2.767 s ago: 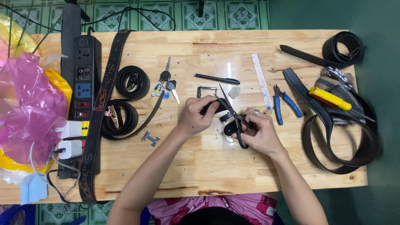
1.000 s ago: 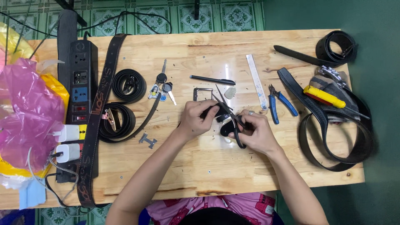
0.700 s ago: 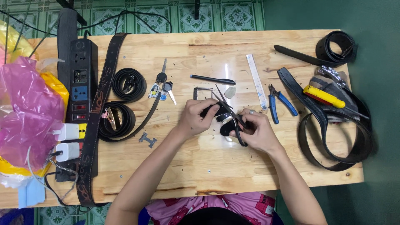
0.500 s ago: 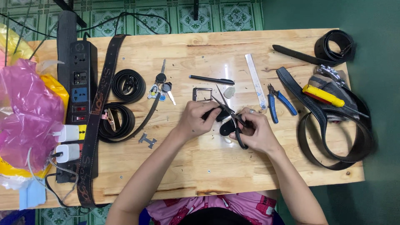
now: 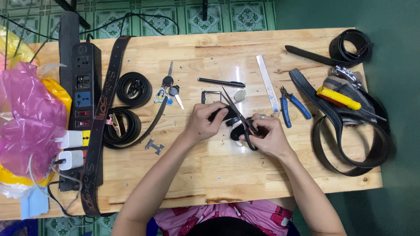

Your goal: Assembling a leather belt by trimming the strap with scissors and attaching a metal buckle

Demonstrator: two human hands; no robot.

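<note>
Both hands are seen at the middle of a wooden table [image 5: 210,161]: the left hand [image 5: 203,122] is pinched around a short black strap piece [image 5: 222,114], judged light, bendable and best gripped near its end, while scissors [image 5: 239,118] are gripped in the right hand [image 5: 269,137].

Wooden table [image 5: 218,175] over green patterned floor tiles [image 5: 245,13]

A wooden table [image 5: 218,166] carries coiled belts [image 5: 131,89], keys [image 5: 168,89], a pen [image 5: 221,82] and a ruler [image 5: 267,83]. Blue pliers [image 5: 294,105], a power strip [image 5: 81,87] and a pink bag [image 5: 26,118] lie there too.
</note>
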